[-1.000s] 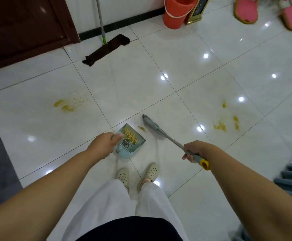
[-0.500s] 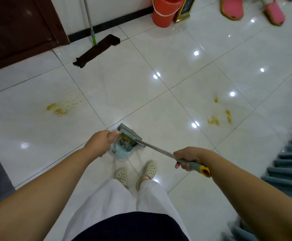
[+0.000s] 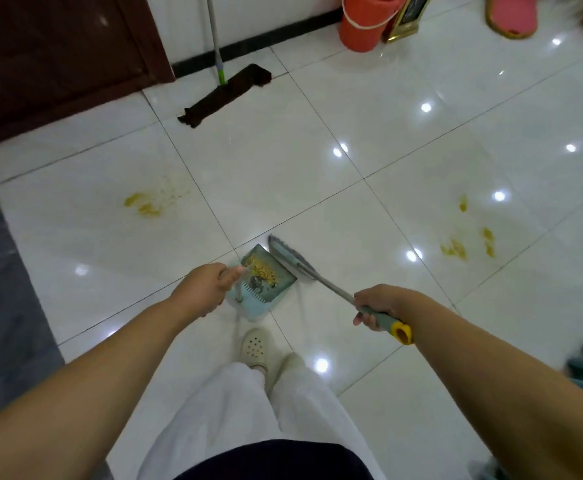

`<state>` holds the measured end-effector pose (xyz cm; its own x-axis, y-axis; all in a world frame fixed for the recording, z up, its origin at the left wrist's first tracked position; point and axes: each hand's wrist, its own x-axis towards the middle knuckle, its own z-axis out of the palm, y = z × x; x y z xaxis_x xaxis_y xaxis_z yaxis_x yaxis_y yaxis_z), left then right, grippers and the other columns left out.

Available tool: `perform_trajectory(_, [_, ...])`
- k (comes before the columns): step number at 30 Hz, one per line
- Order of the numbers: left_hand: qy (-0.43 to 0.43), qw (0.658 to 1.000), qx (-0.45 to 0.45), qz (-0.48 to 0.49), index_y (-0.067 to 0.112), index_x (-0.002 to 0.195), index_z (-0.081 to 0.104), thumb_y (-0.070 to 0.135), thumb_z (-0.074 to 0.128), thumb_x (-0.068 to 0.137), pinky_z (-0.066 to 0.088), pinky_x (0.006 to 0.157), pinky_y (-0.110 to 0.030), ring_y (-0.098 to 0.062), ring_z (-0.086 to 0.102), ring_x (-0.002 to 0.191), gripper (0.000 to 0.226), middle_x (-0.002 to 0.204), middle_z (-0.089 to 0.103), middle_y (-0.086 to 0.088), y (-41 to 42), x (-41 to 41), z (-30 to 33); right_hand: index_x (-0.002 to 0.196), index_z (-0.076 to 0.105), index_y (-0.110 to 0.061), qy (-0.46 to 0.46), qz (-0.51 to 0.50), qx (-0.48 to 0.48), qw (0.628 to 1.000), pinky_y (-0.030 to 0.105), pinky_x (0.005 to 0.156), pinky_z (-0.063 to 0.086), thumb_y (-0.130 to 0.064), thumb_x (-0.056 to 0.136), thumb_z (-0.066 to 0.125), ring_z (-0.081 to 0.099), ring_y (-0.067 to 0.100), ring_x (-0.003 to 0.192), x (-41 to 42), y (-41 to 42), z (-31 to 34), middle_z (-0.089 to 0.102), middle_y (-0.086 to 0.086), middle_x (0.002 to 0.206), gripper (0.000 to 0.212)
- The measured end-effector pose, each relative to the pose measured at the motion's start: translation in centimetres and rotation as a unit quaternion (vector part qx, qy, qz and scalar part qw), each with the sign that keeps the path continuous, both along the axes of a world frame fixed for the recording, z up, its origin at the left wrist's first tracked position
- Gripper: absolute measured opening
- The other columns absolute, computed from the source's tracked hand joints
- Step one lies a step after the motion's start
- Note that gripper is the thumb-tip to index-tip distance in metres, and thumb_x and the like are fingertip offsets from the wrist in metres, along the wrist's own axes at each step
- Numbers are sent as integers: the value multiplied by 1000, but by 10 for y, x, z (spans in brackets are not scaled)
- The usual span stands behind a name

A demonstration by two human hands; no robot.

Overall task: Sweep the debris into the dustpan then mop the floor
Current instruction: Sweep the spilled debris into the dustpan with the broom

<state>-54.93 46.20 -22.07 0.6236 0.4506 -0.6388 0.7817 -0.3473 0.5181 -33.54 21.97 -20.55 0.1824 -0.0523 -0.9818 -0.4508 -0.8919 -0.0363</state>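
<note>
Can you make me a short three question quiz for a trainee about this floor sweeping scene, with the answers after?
1. True or false: the dustpan already holds yellow debris.
2. Which of the hands holds the broom? A) left hand B) right hand
3. Fill in: the mop lies on the floor near the dark ____.

Key
1. True; yellow bits lie in the pan.
2. B; it grips the handle near the yellow end, while the left hand holds the dustpan's handle.
3. Door. Yellow spills are still on the tiles left and right.
</note>
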Motion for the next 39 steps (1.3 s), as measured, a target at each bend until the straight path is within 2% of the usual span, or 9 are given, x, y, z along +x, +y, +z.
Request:
perform_trajectory(5, [0, 1000, -6, 22, 16, 73, 51, 59, 36, 91, 36, 40, -22, -17, 46, 42, 49, 57, 55, -4, -3, 3, 2, 117, 42, 1, 47, -13, 31, 998, 16, 33, 39, -9, 97, 44, 39, 10, 33, -7, -10, 9, 62, 16, 79, 23])
perform_trajectory(9, [0, 1000, -16, 25, 14, 73, 51, 57, 36, 92, 40, 43, -25, -19, 49, 43, 49, 57, 56, -5, -11, 0, 6, 118, 44, 2, 51, -15, 49, 997, 15, 32, 37, -10, 96, 44, 39, 10, 29, 8, -27, 32, 61, 11, 52, 24])
perform_trajectory(11, [17, 999, -28, 36, 12, 74, 52, 55, 36, 93, 40, 45, -25, -19, 51, 45, 49, 58, 58, -5, -15, -1, 10, 120, 46, 4, 40, 6, 47, 998, 15, 32, 37, -12, 97, 44, 39, 10, 29, 16, -31, 39, 58, 9, 46, 28])
perform_trajectory(16, [35, 996, 14, 85, 12, 72, 55, 56, 36, 90, 41, 52, -28, -22, 52, 49, 51, 60, 59, -5, -22, -11, 22, 123, 45, 4, -14, 53, 42, 998, 14, 33, 38, -10, 97, 43, 39, 10, 31, 27, -19, 32, 60, 14, 74, 30])
perform_trajectory(20, [35, 993, 51, 98, 12, 71, 54, 56, 36, 92, 42, 54, -29, -22, 50, 49, 52, 59, 57, -5, -30, -32, 25, 116, 40, 6, -35, 68, 51, 996, 15, 33, 38, -8, 99, 40, 40, 11, 29, 25, -7, 7, 60, 18, 83, 22])
perform_trajectory(25, [75, 989, 98, 83, 16, 66, 50, 55, 35, 92, 42, 60, -30, -24, 50, 57, 49, 65, 56, -7, -45, -48, 17, 116, 38, 5, -5, 91, 41, 995, 16, 33, 39, -10, 100, 41, 42, 12, 31, -5, -7, -14, 58, 19, 85, 22])
perform_trajectory(31, [58, 985, 124, 105, 17, 63, 47, 58, 28, 93, 42, 58, -31, -24, 50, 57, 54, 60, 54, -5, -57, -64, 2, 118, 41, 2, 73, 72, 56, 993, 14, 34, 41, -8, 97, 42, 41, 9, 34, -31, -25, 7, 62, 16, 86, 23])
perform_trajectory(36, [48, 985, 124, 109, 19, 63, 49, 63, 27, 90, 40, 55, -29, -21, 49, 54, 56, 58, 53, -3, -64, -69, -1, 126, 43, 3, 63, 68, 56, 994, 14, 32, 39, -9, 98, 43, 40, 9, 30, -24, -35, 29, 62, 13, 58, 31])
perform_trajectory(39, [48, 983, 143, 105, 18, 62, 48, 64, 27, 91, 38, 52, -28, -21, 49, 52, 58, 56, 52, -3, -65, -79, 2, 128, 42, 3, 36, 94, 61, 993, 14, 33, 38, -9, 98, 41, 39, 8, 32, -21, -34, 34, 61, 12, 73, 32])
